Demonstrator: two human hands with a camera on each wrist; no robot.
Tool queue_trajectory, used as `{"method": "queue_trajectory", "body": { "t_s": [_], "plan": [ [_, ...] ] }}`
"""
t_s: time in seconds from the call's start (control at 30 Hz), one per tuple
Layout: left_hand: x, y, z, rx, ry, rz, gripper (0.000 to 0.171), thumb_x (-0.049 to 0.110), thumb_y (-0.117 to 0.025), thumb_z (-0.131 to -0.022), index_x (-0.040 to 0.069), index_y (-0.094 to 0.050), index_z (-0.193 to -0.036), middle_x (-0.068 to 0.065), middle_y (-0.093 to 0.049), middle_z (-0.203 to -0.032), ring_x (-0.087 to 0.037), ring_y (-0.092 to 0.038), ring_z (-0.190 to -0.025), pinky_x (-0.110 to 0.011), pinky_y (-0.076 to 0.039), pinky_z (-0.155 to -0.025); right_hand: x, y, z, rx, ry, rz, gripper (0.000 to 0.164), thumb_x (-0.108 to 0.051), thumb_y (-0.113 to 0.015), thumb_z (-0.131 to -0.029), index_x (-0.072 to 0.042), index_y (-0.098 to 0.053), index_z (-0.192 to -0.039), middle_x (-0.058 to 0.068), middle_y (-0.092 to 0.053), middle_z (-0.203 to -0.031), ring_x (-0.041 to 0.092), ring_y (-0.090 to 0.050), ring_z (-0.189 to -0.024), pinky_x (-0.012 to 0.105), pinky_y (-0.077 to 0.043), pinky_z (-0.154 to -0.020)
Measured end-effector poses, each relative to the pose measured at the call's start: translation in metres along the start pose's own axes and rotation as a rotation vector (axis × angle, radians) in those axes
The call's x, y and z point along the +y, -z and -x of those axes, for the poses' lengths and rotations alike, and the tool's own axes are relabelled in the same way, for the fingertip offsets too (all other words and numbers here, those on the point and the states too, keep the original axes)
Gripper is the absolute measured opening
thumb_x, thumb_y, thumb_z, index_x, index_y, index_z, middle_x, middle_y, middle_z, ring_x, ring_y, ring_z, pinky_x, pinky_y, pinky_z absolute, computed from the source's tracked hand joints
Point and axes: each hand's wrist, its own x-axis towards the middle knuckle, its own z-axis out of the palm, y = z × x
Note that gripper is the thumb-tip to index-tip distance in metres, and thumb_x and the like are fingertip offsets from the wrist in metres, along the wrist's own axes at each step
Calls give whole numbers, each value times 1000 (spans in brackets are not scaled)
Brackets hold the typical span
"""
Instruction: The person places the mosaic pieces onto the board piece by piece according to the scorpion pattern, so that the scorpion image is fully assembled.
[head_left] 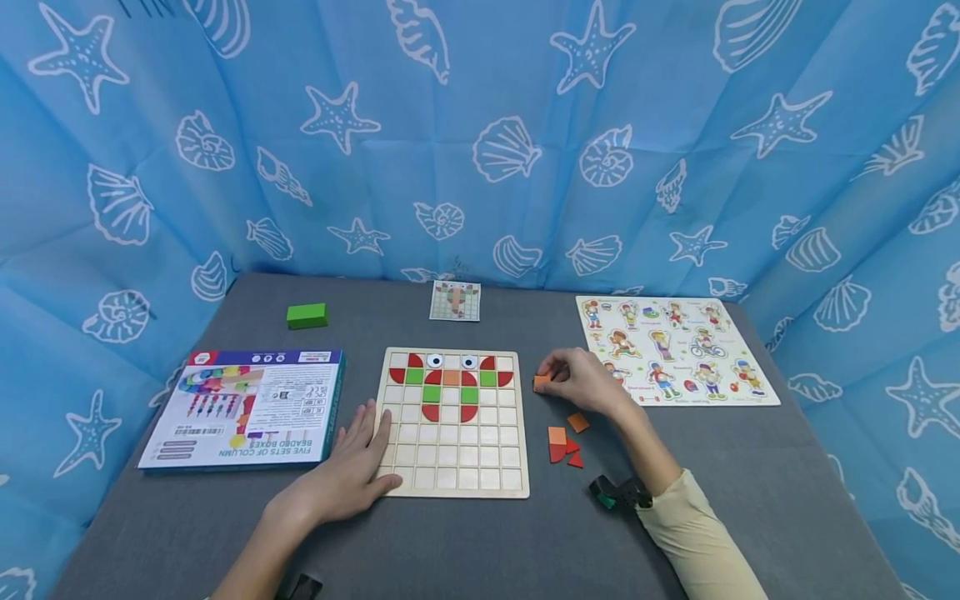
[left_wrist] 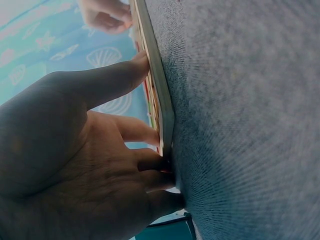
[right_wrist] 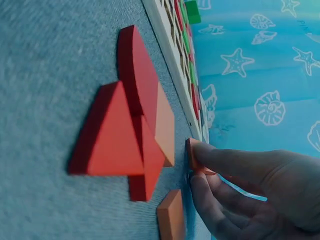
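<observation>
A wooden grid board [head_left: 427, 458] lies on the grey table, its upper rows holding red, green and orange tiles and two eye pieces. My left hand [head_left: 348, 467] rests at the board's left edge with fingers spread, the thumb touching its lower left part. Just right of the board, my right hand [head_left: 585, 379] pinches an orange tile [head_left: 541, 383] between thumb and fingers. In the right wrist view that orange tile [right_wrist: 192, 152] is partly covered by the fingertips. Below it lie a loose orange tile [head_left: 578, 422] and a small pile of red pieces [head_left: 557, 452] with an orange square.
A pattern card [head_left: 455, 312] lies behind the board, and a green block [head_left: 307, 316] stands at the back left. On the left is a flat printed box [head_left: 240, 417]. A puzzle board with figures [head_left: 678, 350] lies at the right, near the blue curtain [head_left: 480, 167].
</observation>
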Motion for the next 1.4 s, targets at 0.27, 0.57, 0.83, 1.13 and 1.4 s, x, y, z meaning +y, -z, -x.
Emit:
{"method": "queue_trajectory", "body": {
  "t_s": [0.27,0.57,0.83,1.13,1.4],
  "plan": [
    [10,7,6,-6,-25,58,97,41,-70,-106,-4,-16,-172,-33,9,-179,-54,11,-167,-79,3,-129,-12,0,7,-18,80,-94,19,-10,-70,-105,-4,-75,-123,13,-78,-102,17,-76,-83,29,-60,-72],
    [4,2,2,1,-19,35,97,46,-67,-107,0,-13,-173,-30,10,-180,-52,10,-168,-78,1,-130,-37,-18,7,-17,176,-167,15,-5,-72,-102,-4,-73,-117,13,-77,-106,22,-79,-93,27,-64,-78],
    [3,1,1,0,-11,26,96,44,-68,-107,-1,-13,-173,-31,9,-180,-52,10,-168,-78,1,-131,-59,-34,-1,-49,210,-176,17,-2,-73,-100,-4,-76,-117,13,-79,-112,18,-77,-93,28,-63,-82],
    [-2,-2,-1,10,-11,-2,97,48,-66,-107,3,-11,-174,-28,10,-181,-48,10,-170,-76,-1,-133,-75,-52,-9,-109,239,-171,25,-3,-76,-98,2,-77,-123,18,-79,-118,19,-81,-95,25,-64,-82],
    [-6,-5,-4,9,-2,-23,97,46,-68,-106,3,-13,-173,-27,9,-181,-47,8,-170,-75,-4,-133,-90,-64,-23,-126,233,-104,22,-9,-83,-95,0,-77,-114,9,-77,-94,6,-67,-78,18,-55,-72]
  ]
}}
